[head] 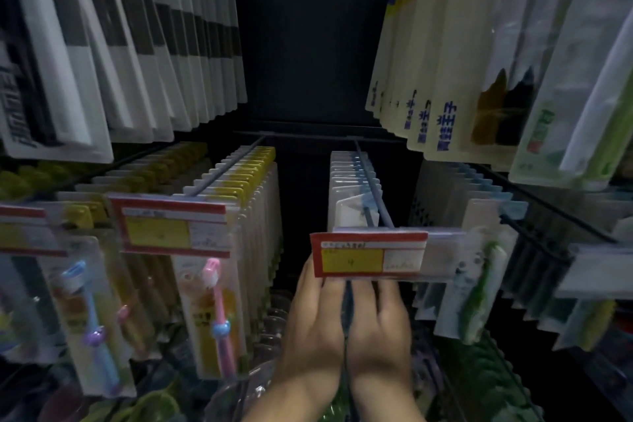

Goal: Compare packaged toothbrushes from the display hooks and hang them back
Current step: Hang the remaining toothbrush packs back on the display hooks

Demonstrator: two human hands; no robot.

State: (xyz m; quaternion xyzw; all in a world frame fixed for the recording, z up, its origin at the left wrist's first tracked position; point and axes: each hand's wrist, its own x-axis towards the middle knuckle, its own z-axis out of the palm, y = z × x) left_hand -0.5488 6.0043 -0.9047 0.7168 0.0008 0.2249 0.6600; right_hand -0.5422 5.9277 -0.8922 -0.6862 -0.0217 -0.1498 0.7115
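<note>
Your left hand (315, 325) and right hand (380, 329) were raised side by side, backs towards you, just below the red-and-yellow paper price tag (370, 255) at the front end of the grey metal display hook (373, 188). Their fingertips were hidden behind that tag, so I cannot tell whether either grip was clenched on anything or released. Between the two hands ran a dark slim toothbrush pack (347, 312), upright and touching both; its wrapper was too dim to make out. Further back on the same hook hung a row of white blister packs with pale blue tops (349, 181). On the next hook to the left hung yellow-topped packs (246, 178), the front one holding a pink toothbrush (215, 312). To the right, a clear pack with a green toothbrush (483, 288) hung just beside the tag.
</note>
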